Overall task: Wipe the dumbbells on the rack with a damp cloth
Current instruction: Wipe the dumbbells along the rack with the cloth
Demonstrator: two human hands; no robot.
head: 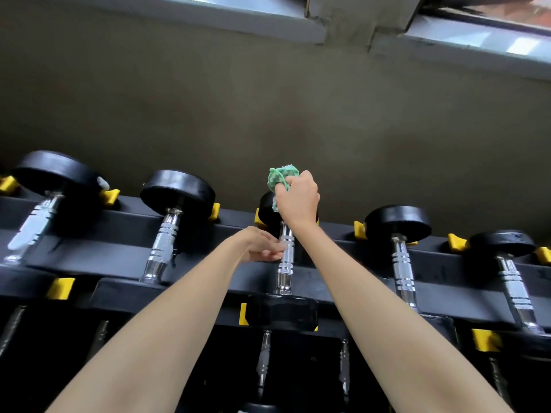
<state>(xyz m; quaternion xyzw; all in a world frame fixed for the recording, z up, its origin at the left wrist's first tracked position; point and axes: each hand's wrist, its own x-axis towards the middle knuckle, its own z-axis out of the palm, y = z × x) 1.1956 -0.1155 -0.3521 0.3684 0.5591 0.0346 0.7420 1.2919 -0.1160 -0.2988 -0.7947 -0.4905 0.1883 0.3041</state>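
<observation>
Mid-task: right hand (298, 201) fingers clenched on the bunched green cloth (280, 177) at the middle dumbbell (281, 314) far head by the rack (343, 260) back edge, left hand (262, 245) fingers curled on its handle (285, 272); neighbouring dumbbells (177, 189) wiped or not, can't tell.

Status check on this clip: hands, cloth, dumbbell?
Right hand grips green cloth at far head of middle dumbbell. Left hand holds its handle. Nothing in the way.
</observation>
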